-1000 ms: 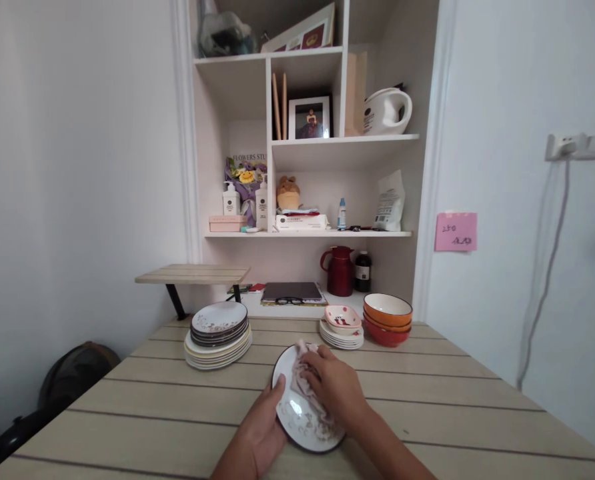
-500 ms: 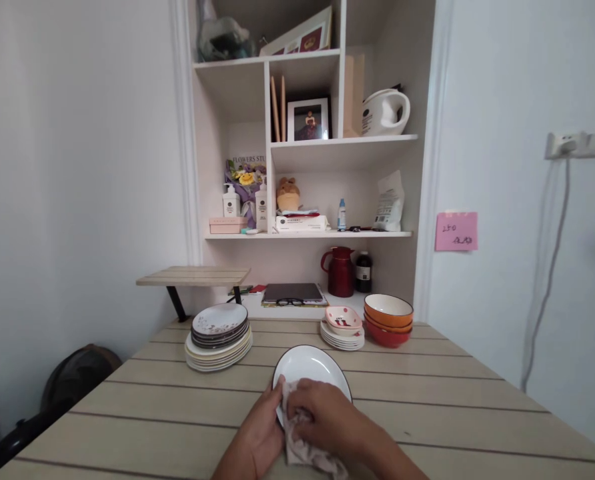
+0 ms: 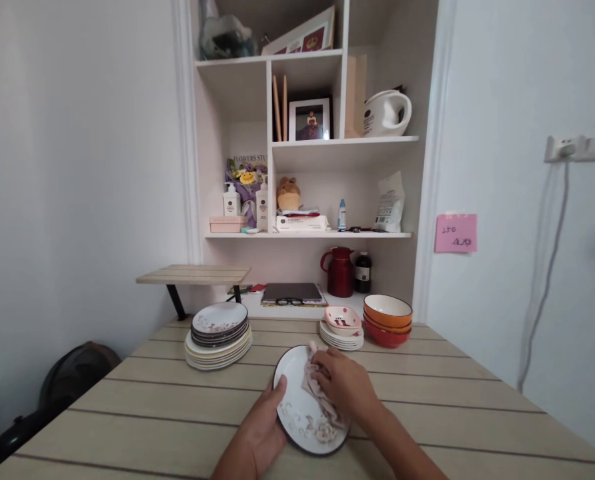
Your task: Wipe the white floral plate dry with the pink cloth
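Note:
A white plate (image 3: 293, 373) with a dark rim and a floral pattern is held tilted above the front of the table. My left hand (image 3: 266, 420) grips its left edge, thumb on the upper face and the fingers hidden underneath. My right hand (image 3: 345, 383) is closed on a pale pinkish cloth (image 3: 318, 390), pressed against the right side of the plate's face. Part of the cloth hangs down along the plate toward its lower right rim.
On the slatted table (image 3: 177, 427), stacked plates (image 3: 220, 337) stand at left. Small dishes (image 3: 342, 327) and orange and red bowls (image 3: 387, 320) stand at back right. A raised wooden stand (image 3: 192, 273) is at back left. Behind are a red jug (image 3: 340, 272) and a laptop (image 3: 292, 292).
My right hand has moved the cloth up and right across the plate, from its lower left to its right side. The floral pattern now shows. My left hand keeps its grip.

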